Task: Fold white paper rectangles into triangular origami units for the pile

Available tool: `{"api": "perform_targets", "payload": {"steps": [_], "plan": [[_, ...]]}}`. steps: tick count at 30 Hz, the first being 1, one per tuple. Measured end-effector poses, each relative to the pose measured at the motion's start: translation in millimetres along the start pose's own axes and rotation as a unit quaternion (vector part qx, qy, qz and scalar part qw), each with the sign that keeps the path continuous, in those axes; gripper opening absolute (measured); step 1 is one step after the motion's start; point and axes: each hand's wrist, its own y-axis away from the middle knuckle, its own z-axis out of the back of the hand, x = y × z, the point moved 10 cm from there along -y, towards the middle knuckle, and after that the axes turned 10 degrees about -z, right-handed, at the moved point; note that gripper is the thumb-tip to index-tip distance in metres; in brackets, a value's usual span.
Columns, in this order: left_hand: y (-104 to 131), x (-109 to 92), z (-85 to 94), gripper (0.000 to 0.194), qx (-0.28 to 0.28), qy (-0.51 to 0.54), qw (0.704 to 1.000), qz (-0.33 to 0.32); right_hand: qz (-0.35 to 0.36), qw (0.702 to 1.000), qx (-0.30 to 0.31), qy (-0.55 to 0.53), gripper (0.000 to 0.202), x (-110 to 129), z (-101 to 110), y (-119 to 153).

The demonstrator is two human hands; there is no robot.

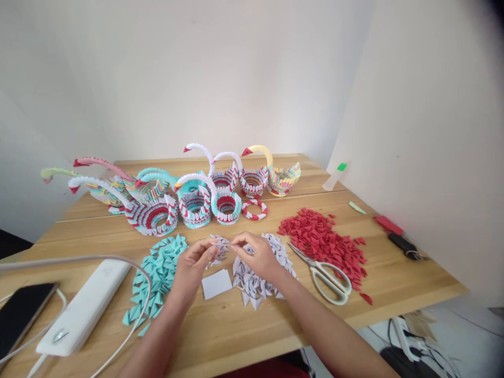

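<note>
My left hand point(199, 262) and my right hand point(255, 254) are raised over the middle of the table, fingertips pinched and facing each other. A small whitish paper piece point(226, 244) spans the gap between them; its exact shape is too small to tell. Just below lies a stack of white paper point(217, 285). Folded white triangles point(252, 283) are heaped under and beside my right hand, with a smaller group behind the fingers. Left of my left hand is a pile of turquoise triangles point(157, 273).
Paper swans point(153, 215) stand along the back, beside a red-and-white ring point(254, 209). To the right are red triangles point(323, 239), scissors point(328, 281), a glue bottle point(334, 177) and a black object point(403, 245). A power bank point(84, 307), phone point(25, 312) and cables lie left.
</note>
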Motion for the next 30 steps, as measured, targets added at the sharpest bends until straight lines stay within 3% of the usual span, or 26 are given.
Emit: {"api": "perform_targets", "payload": {"steps": [3, 6, 9, 13, 16, 22, 30], "plan": [[3.2, 6.8, -11.4, 0.035, 0.027, 0.059, 0.997, 0.036, 0.086, 0.994, -0.062, 0.024, 0.009, 16.2, 11.4, 4.5], [7.2, 11.2, -24.5, 0.046, 0.066, 0.109, 0.990, 0.065, 0.153, 0.983, -0.085, 0.060, 0.017, 26.9, 14.2, 10.8], [7.0, 10.8, -24.7, 0.041, 0.079, 0.074, 0.993, 0.053, 0.181, 0.978, -0.058, 0.089, 0.021, 28.7, 5.2, 14.8], [2.5, 9.3, -11.6, 0.033, 0.052, -0.007, 0.998, 0.031, 0.216, 0.971, -0.007, 0.103, 0.022, 31.9, -10.6, 20.3], [0.8, 8.6, -4.5, 0.032, 0.030, -0.031, 0.999, 0.030, 0.182, 0.981, 0.018, 0.069, 0.022, 28.0, -12.6, 16.3], [0.2, 2.8, -1.7, 0.033, 0.016, -0.076, 0.997, 0.014, 0.008, 0.998, 0.060, -0.032, 0.022, 1.0, -12.8, 4.5], [6.2, 11.5, -33.5, 0.023, 0.140, -0.011, 0.990, 0.020, 0.027, 0.998, 0.061, -0.008, 0.037, 6.7, -13.2, 3.8]]}}
